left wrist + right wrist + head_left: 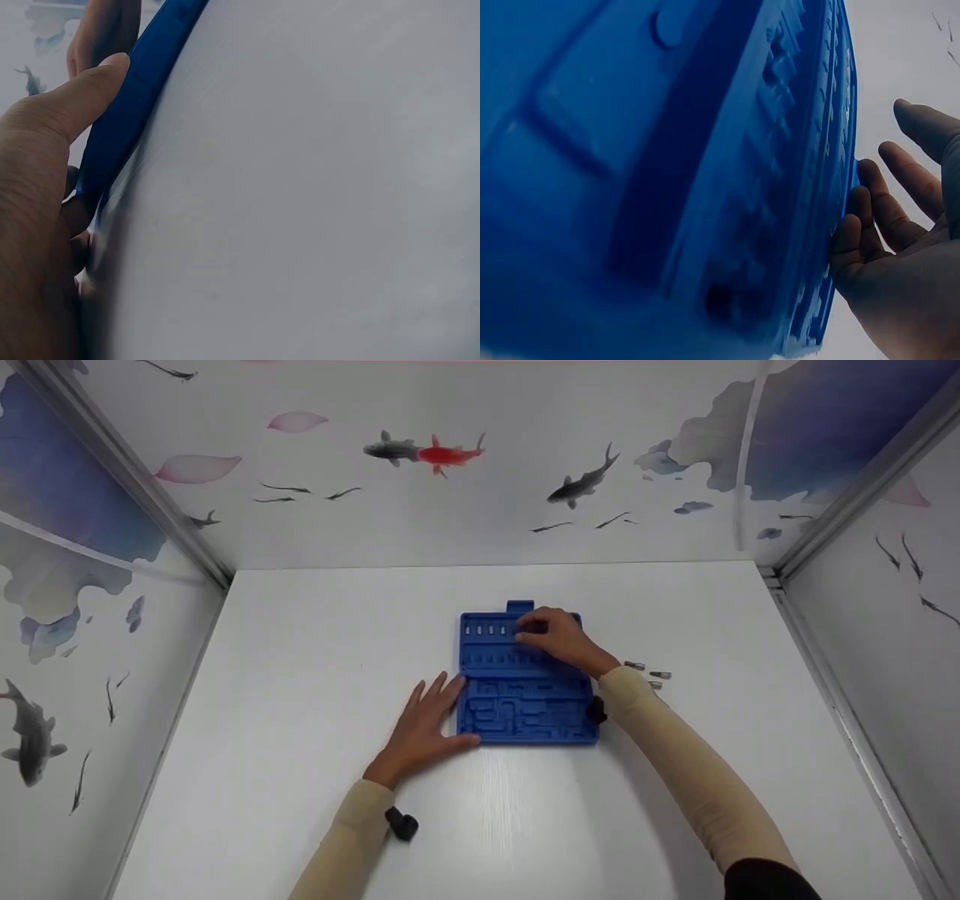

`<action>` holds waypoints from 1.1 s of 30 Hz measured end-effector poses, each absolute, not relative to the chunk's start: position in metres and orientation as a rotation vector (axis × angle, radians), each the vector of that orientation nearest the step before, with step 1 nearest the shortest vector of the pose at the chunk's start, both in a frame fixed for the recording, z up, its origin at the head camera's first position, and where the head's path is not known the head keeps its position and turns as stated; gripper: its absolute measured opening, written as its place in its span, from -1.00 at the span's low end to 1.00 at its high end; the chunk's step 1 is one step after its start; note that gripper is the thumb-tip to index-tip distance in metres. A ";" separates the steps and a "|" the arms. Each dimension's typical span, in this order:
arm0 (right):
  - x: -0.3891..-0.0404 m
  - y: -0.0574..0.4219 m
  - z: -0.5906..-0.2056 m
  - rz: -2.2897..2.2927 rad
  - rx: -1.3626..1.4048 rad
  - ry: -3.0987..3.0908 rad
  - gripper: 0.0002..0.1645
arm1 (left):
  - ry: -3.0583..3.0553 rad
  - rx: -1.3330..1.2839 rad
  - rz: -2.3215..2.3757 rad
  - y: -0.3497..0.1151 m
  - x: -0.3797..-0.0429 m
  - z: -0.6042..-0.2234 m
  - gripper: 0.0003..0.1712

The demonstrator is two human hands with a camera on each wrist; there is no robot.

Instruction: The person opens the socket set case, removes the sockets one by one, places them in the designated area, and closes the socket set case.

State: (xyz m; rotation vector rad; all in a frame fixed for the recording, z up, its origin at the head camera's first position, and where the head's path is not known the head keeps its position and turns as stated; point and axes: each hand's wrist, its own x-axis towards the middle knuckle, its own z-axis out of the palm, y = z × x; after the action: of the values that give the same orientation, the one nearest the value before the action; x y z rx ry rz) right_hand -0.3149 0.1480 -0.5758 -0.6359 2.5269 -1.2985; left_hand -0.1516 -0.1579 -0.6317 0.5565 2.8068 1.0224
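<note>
A blue plastic tool case (525, 709) lies unfolded on the white table, its molded slots facing up. Several small silver sockets (491, 631) stand in the left part of its top row. My left hand (424, 733) is spread at the case's lower left corner, fingertips against the left side and thumb on the front edge. Over the upper right part of the case is my right hand (559, 634), its thumb and index finger apart. In the right wrist view no object shows between the right fingers (889, 206), though the hand hides the slots under it in the head view.
Three small silver sockets (660, 675) lie loose on the table (300, 697) right of the case, beside the right forearm. A blue latch tab (520, 606) sticks out from the case's far edge. Printed panels (495, 525) wall the table at the back and both sides.
</note>
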 end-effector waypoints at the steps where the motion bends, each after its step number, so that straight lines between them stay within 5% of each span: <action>1: -0.315 0.146 -0.576 -1.296 -0.637 2.529 -0.55 | 2.809 0.559 1.025 -0.158 -0.152 -0.632 0.32; 33: -0.329 0.114 -0.587 -1.102 -0.704 2.639 -0.50 | 2.819 0.583 1.050 -0.158 -0.151 -0.631 0.28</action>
State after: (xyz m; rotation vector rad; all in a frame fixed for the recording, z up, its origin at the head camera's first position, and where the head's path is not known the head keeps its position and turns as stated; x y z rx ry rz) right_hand -0.3287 0.1141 -0.5867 -0.7044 2.6388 -1.1024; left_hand -0.1510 -0.1578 -0.6307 0.5829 2.8192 1.0495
